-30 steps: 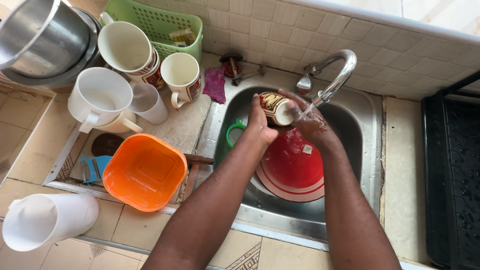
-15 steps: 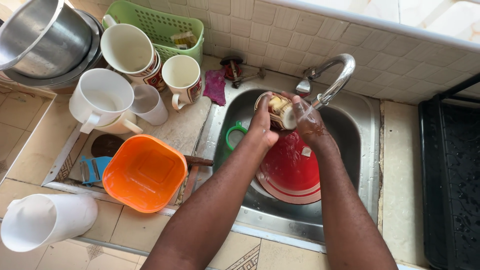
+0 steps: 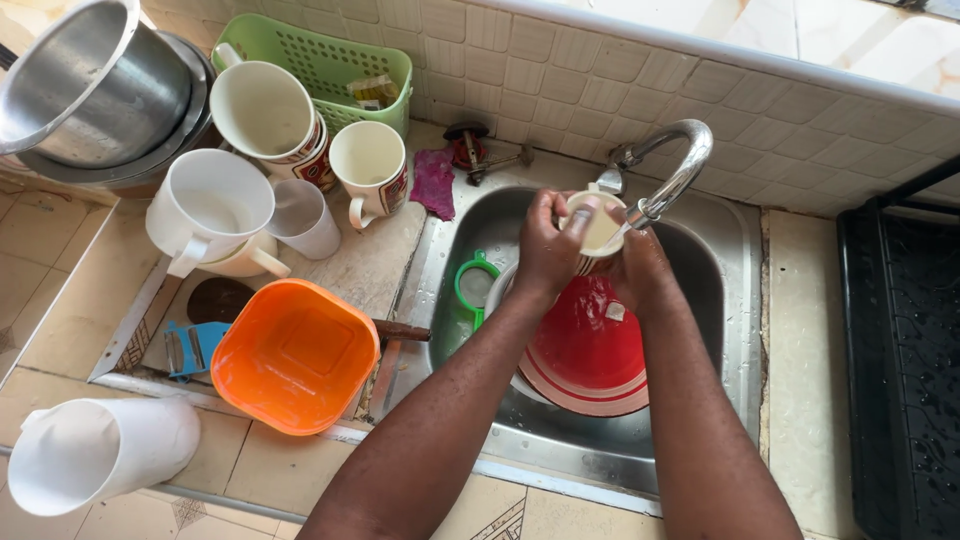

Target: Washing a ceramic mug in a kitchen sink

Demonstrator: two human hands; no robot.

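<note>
Both my hands hold a small cream cup under the spout of the metal tap, over the steel sink. My left hand grips the cup's left side, thumb on its rim. My right hand wraps its right side from beneath. Below them a red plate lies in the sink, with a green strainer at its left.
On the counter to the left stand several white mugs, an orange bowl, a white jug, steel bowls and a green basket. A black rack sits at the right. A purple cloth lies by the sink.
Both hands have lifted the cup closer to the tap spout and turned it, so its pale inside now faces up.
</note>
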